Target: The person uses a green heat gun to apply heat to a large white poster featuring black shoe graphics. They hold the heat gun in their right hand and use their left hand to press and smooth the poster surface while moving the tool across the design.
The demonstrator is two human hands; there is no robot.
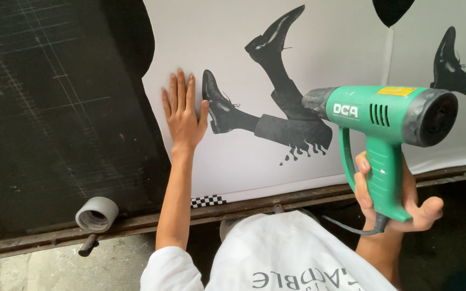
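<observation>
White cloth of the person's shirt (292, 253) fills the bottom of the view, with the two bare arms reaching up from it. Just above it, the right hand (392, 194) grips the handle of a green heat gun (381, 116): the fingers (363, 183) wrap round the front of the grip, the thumb sticks out loosely to the right, and a grey cord (346, 226) trails from the handle's base. The gun's dark nozzle points left, toward a white sheet (227, 48) printed with black legs and shoes. Beyond, a rusty metal rail (136, 221) runs along the sheet's lower edge, and a roll of grey tape (97, 214) hangs on a peg at its left end. A small checkered strip (207, 201) sits at the sheet's bottom corner. Farther up, the left hand (183, 116) lies flat on the sheet near its left edge, fingers straight and close together, holding nothing, just beside a printed shoe. Left of the sheet is a black board (44, 108) with faint grid lines.
</observation>
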